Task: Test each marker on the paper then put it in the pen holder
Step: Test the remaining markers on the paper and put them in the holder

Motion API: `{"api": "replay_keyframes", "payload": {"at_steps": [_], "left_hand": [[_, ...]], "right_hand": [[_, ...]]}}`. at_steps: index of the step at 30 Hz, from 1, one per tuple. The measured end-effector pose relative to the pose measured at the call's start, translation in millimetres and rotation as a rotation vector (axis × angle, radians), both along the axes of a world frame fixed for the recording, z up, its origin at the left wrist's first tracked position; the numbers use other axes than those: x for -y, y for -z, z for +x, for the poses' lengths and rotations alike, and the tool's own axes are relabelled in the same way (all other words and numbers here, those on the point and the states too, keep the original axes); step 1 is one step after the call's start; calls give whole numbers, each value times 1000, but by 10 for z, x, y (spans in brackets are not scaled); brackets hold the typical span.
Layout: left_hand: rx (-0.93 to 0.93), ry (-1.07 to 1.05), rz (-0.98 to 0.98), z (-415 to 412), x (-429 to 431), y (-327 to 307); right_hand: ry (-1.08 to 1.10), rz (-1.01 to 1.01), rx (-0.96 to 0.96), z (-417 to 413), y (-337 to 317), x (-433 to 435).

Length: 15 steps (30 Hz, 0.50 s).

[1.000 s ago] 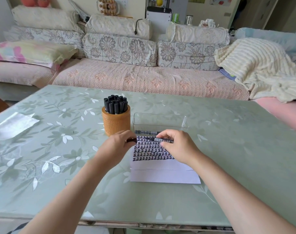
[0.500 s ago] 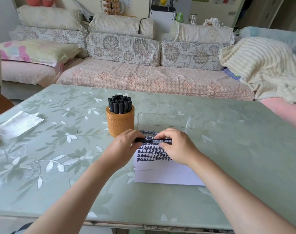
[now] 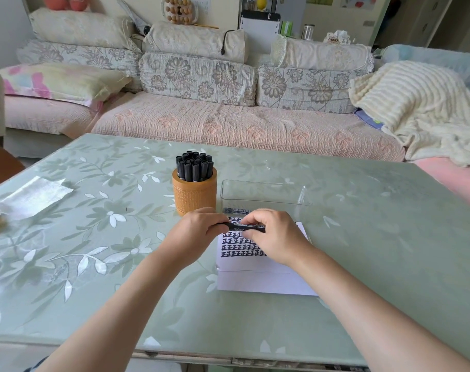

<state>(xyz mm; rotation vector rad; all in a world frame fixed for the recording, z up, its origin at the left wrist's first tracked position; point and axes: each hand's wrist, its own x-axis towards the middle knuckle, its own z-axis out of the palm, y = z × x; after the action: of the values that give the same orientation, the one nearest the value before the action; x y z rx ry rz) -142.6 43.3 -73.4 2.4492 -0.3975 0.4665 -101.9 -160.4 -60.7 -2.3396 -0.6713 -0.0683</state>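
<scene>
A long floral sofa (image 3: 228,124) is stretching across the back of the room, and in front of it a green table (image 3: 94,251) with a leaf pattern is filling the lower half of the view. A cream ribbed blanket (image 3: 416,108) is lying heaped on the sofa's right end, and a pastel pillow (image 3: 62,81) is resting on its left end. Near the table's left edge a crumpled piece of clear film (image 3: 32,197) is lying well apart from everything else. Near the table's middle a white paper (image 3: 263,280) is lying flat, its far part carrying rows of black written strokes and its near part bare. Just behind the paper a clear box (image 3: 263,194) is standing, and a second marker (image 3: 235,210) is showing through its near wall, lying on its side. Just left of the box a round tan holder (image 3: 195,194) is standing upright, packed with black markers (image 3: 193,165) that are sticking up out of it. The left hand (image 3: 193,234) and right hand (image 3: 274,237) are meeting over the paper's far edge, in front of holder and box. Between them a black marker (image 3: 235,226) is being held level, crosswise over the written rows. The left fingers are curling closed around its left end, while the right thumb and fingertips are pinching the labelled barrel; whether its cap is on cannot be told.
</scene>
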Motion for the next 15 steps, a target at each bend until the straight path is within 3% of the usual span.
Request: {"api": "replay_keyframes", "payload": {"at_steps": [4, 10, 15], "left_hand": [[40, -18, -15, -6, -29, -47], [26, -2, -10, 29, -102, -93], [116, -76, -86, 148, -202, -214]], "right_hand": [[-10, -28, -12, -1, -58, -43], [-76, -225, -27, 47, -165, -154], [-111, -76, -16, 209, -315, -289]]}}
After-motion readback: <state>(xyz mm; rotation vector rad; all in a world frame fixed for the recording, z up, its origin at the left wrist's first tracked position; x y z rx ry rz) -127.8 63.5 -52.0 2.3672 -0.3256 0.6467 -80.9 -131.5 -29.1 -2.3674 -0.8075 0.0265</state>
